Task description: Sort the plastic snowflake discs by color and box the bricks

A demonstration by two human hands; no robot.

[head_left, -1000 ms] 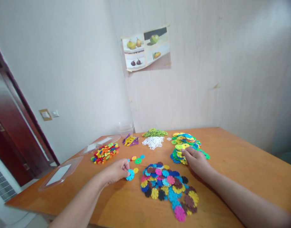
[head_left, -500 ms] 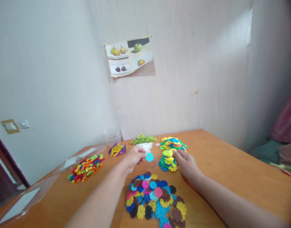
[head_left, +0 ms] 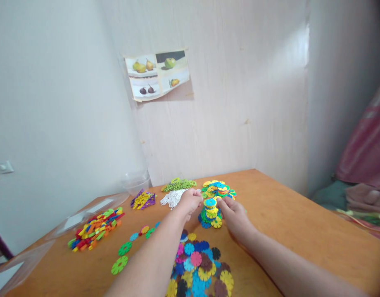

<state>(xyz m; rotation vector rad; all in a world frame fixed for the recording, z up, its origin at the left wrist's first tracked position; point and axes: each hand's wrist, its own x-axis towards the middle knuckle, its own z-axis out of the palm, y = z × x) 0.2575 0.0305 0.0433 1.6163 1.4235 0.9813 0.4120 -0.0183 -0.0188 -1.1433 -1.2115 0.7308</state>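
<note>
My left hand (head_left: 191, 202) is closed, its fingertips at the edge of a blue notched flower disc (head_left: 210, 202). That disc lies over the top of a small pile of yellow, green and blue flower discs (head_left: 211, 213). On the pile's right side, my right hand (head_left: 236, 214) pinches a yellow flower disc, mostly hidden by the fingers. Between my forearms spreads a heap of mixed flower discs (head_left: 196, 259) in pink, brown, blue, yellow and black. A curved row of separate discs, with a green disc (head_left: 119, 265) at its near end, runs left of my left forearm.
Behind the hands are another disc pile (head_left: 219, 188), white pieces (head_left: 171, 199) and green pieces (head_left: 179, 185). Purple and yellow pieces (head_left: 143, 199), colourful blocks (head_left: 97, 227) and a clear tub (head_left: 136, 181) are at left. Clear bags lie along the left table edge.
My left hand has moved right, bringing the blue disc from beside the pile to over its top. The view has turned right, and the disc row at left now shows.
</note>
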